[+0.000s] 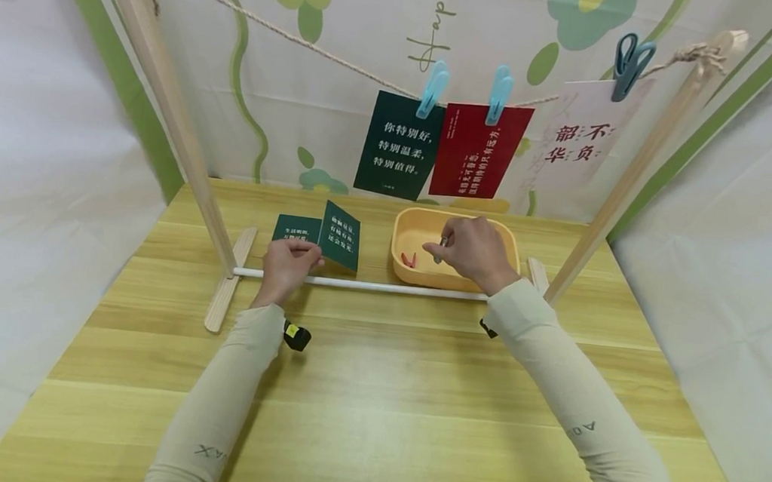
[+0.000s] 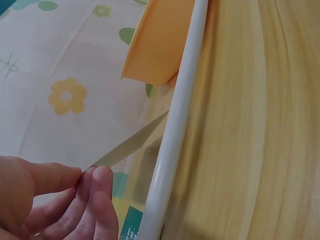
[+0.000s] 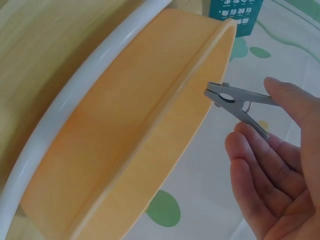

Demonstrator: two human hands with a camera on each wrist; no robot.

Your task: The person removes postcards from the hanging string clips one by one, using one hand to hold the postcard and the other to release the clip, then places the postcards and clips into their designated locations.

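A grey clip (image 3: pixel 250 96) is held by its two handles between the thumb and the bent fingers of the right hand (image 1: pixel 477 250); these are parted only by the width of the handles. The clip is located above the yellow tray (image 1: pixel 417 275), in which a red clip (image 1: pixel 409 260) is lying. By the left hand (image 1: pixel 286 267), closed to a pinch, a green card (image 1: pixel 341 237) is gripped at its edge and is tilted upward. Just beside it, a second green card (image 1: pixel 297 226) is seen, partly covered by this hand. In front of the tray, a white rod (image 1: pixel 396 289) is stretched low over the worktop (image 1: pixel 378 422). Higher, on a rope (image 1: pixel 273 29) tied between two wooden posts, a dark green card (image 1: pixel 393 151) and a red card (image 1: pixel 477 154) are hung by light blue clips (image 1: pixel 499 97), and a pale card (image 1: pixel 588 136) by a dark teal clip (image 1: pixel 631 67).
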